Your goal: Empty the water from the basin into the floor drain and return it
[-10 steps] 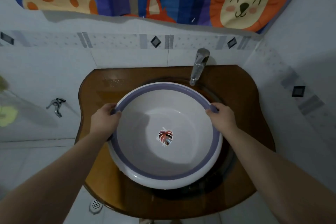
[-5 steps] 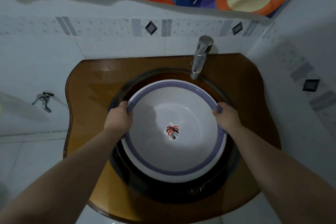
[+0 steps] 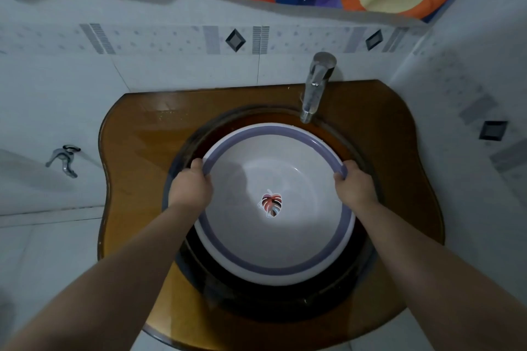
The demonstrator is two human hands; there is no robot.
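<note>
Change since earlier frames: round white plastic basin with a violet rim band now sits lower and further back, inside the dark round sink bowl of the glossy amber-brown bench; a second ago it was nearer the camera, over the bench front.
Basin position: nested in the sink bowl, its far rim just beside the outlet of the chrome tap; whether its underside touches the bowl cannot be told.
Left grip: left hand closed around the rim on the left side, fingertips hooked over the violet band.
Right grip: right hand closed around the rim on the right side, opposite the left.
Contents: no water is visible; the leaf sticker on the floor of the basin reads clearly.
Task stage (judgement): emptying appears done; the return is nearly complete.
Handling (judgement): thin plastic, light when empty, somewhat flexible, probably wet and slippery.
Hold point (judgement): the rolled rim at two opposite sides, as held, gives the most level and secure carry.
Risk (judgement): the far rim may knock the tap.
</note>
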